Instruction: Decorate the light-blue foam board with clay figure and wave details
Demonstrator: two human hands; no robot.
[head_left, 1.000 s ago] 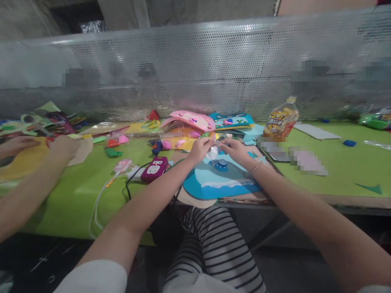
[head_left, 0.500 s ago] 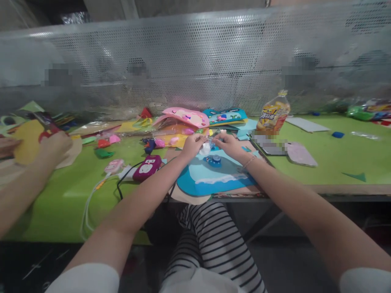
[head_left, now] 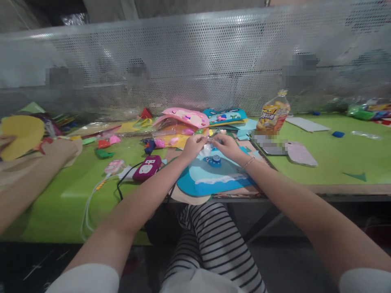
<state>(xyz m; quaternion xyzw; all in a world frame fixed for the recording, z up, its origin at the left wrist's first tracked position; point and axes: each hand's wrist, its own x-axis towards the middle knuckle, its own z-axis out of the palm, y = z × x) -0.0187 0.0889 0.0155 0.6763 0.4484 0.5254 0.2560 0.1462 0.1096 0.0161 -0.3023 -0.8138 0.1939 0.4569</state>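
Observation:
My left hand (head_left: 194,147) and my right hand (head_left: 228,146) meet over a light-blue and dark-blue sheet (head_left: 201,188). Both have their fingers pinched together on a small white lump (head_left: 207,150) that looks partly wrapped in clear plastic. The fingers hide some of it, and I cannot tell its exact material. Just below my right hand, a round blue decoration (head_left: 214,161) lies on the sheet. A wavy white strip (head_left: 224,179) runs across the sheet's lower part.
Behind my hands lie decorated pink (head_left: 185,116) and blue pieces (head_left: 224,116). A snack bag (head_left: 272,114) and a pink phone-shaped item (head_left: 301,154) are to the right. A purple device (head_left: 148,168) with cables lies left. Another person's hand (head_left: 61,149) holds red-handled scissors near a yellow sheet (head_left: 26,134).
My fingertips have drawn slightly closer together over the white lump. At the left, the other person's yellow sheet has shifted left and turned, and their scissors hand has moved a little.

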